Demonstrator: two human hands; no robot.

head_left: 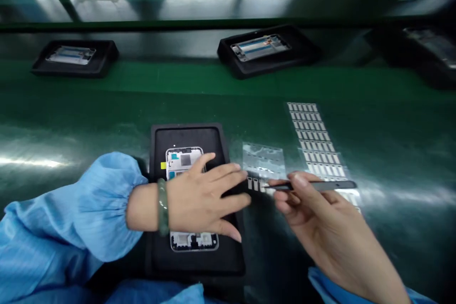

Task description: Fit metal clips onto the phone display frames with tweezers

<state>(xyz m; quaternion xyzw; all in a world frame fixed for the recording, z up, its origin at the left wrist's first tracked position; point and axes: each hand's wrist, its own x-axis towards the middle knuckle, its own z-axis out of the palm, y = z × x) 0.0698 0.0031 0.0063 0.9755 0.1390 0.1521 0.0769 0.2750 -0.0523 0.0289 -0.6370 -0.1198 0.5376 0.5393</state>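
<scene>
Item: my left hand (pixel 203 197), released, lies flat on the phone frame (pixel 185 161) in the tray (pixel 160 256), steadying it; right hand (pixel 313 213) at 3 o'clock grasps tweezers (pixel 317 185), tips at sticker sheet (pixel 263 161)

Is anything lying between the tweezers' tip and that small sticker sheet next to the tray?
Nothing visible. The right hand holds the tweezers with their tip already at the strips on the clear sheet; the left hand rests on the phone frame beside it.

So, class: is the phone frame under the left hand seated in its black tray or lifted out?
Seated in. The phone frame lies flat inside the black tray, its ends showing on either side of the left hand resting on it.
</scene>
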